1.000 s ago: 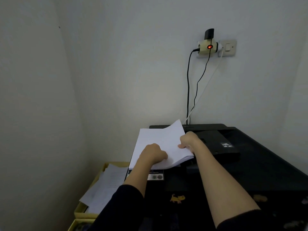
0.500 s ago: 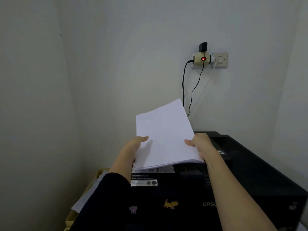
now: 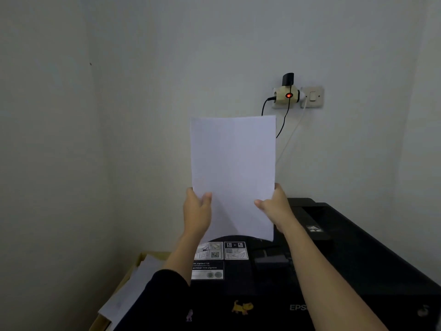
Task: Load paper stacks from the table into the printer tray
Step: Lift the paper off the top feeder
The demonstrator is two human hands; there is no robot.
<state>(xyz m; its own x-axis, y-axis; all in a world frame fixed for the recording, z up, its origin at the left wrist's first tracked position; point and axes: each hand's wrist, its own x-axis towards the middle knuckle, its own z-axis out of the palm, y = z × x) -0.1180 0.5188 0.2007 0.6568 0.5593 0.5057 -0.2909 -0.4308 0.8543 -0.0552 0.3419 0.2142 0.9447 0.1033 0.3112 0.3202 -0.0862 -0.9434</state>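
Above the printer [image 3: 358,259] | we hold the paper stack [image 3: 233,173] upright, left hand [image 3: 196,211] and right hand [image 3: 276,206] clamped on its lower edges | step: carrying to tray | next: lower it squarely into the rear feed.

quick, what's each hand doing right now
Left hand: closed on the paper stack, left edge.
Right hand: closed on the same stack, right edge.
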